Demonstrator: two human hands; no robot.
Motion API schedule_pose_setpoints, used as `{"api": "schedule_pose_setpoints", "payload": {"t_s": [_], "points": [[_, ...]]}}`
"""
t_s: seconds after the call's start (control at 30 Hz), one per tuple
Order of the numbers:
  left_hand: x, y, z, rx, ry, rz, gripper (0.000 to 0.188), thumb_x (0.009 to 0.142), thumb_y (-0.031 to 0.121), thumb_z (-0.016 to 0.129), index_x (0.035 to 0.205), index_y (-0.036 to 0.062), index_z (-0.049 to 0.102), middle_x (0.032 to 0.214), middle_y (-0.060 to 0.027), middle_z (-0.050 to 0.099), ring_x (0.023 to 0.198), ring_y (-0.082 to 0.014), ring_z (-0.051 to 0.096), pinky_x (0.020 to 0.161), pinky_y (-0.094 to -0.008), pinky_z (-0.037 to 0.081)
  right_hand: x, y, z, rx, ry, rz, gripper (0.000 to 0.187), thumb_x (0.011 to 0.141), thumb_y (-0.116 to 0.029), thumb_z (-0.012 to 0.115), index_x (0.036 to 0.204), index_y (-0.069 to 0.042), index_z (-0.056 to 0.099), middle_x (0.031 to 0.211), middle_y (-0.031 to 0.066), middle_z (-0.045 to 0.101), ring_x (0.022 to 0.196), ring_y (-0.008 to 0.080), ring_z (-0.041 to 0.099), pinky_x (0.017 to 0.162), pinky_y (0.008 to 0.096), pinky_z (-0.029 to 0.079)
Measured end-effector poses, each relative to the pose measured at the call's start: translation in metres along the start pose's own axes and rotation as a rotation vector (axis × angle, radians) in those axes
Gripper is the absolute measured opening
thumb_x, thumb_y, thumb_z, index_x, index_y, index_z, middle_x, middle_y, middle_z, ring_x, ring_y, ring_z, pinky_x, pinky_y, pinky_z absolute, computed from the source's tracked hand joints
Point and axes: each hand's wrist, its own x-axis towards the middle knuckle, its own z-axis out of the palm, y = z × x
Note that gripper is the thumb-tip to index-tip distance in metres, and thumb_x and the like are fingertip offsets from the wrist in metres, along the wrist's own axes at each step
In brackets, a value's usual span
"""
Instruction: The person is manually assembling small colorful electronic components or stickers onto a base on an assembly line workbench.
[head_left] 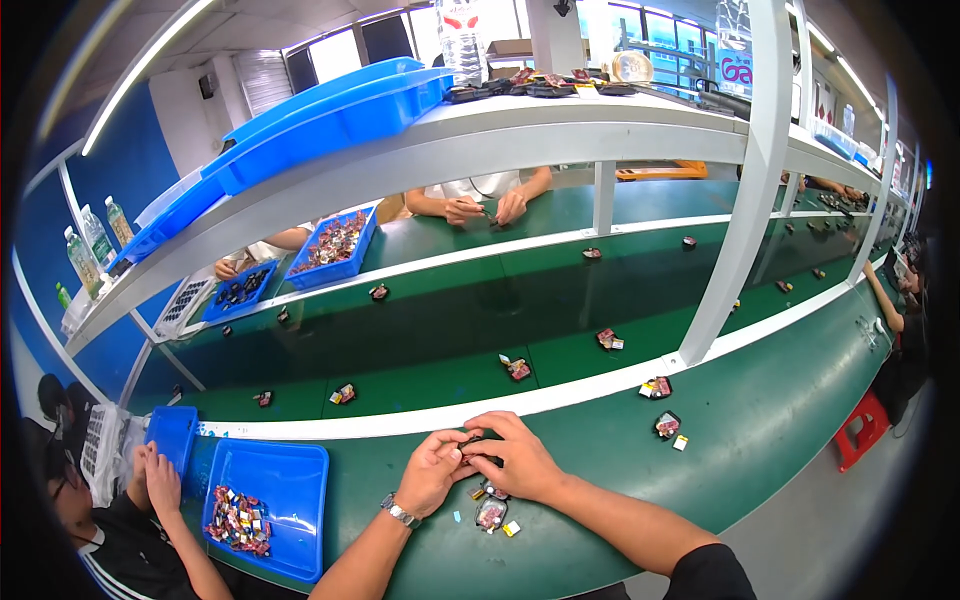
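Note:
My left hand (434,474), with a metal watch at its wrist, and my right hand (522,462) meet over the green work surface. Between their closed fingers is a small black casing (477,437), mostly hidden by the fingers. Just below them on the surface lies a small assembly with a dark rim and reddish parts (491,514). A yellow-and-white tag (512,528) sticks out beside it, and a light-blue scrap (457,517) lies to its left. Farther right are two similar assemblies: one (667,425) on the surface, another (655,387) by the white rail.
A blue tray (318,500) with many small red and white parts stands at my left, near a co-worker's hands (160,475). Beyond the white rail (560,392), a green belt carries several assemblies. A white post (735,200) and a shelf overhang it. Other people work opposite.

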Motion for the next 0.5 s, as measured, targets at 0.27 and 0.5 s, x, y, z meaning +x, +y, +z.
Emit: {"api": "schedule_pose_setpoints", "payload": {"t_s": [0.27,0.5], "points": [[0.002,-0.001,-0.007,-0.078,0.014,0.026,0.022,0.1,0.009,0.053,0.121,0.0033,0.05,0.14,-0.0157,0.051,0.115,-0.0224,0.06,0.1,-0.0418,0.051,0.006,0.0,0.002,0.058,0.007,-0.057,0.021,0.078,-0.007,0.073,0.099,-0.008,0.073,0.125,0.0088,0.058,0.121,0.0286,0.051,0.098,0.0384,0.047],[0.001,-0.006,-0.01,-0.1,-0.04,0.028,0.021,0.1,0.007,0.052,0.121,0.0047,0.051,0.143,-0.0147,0.049,0.117,-0.0216,0.059,0.101,-0.0435,0.05,0.002,-0.001,0.002,0.061,0.041,-0.005,0.018,0.077,-0.006,0.072,0.095,-0.006,0.072,0.125,0.0097,0.059,0.122,0.0303,0.05,0.101,0.0401,0.045]]}}
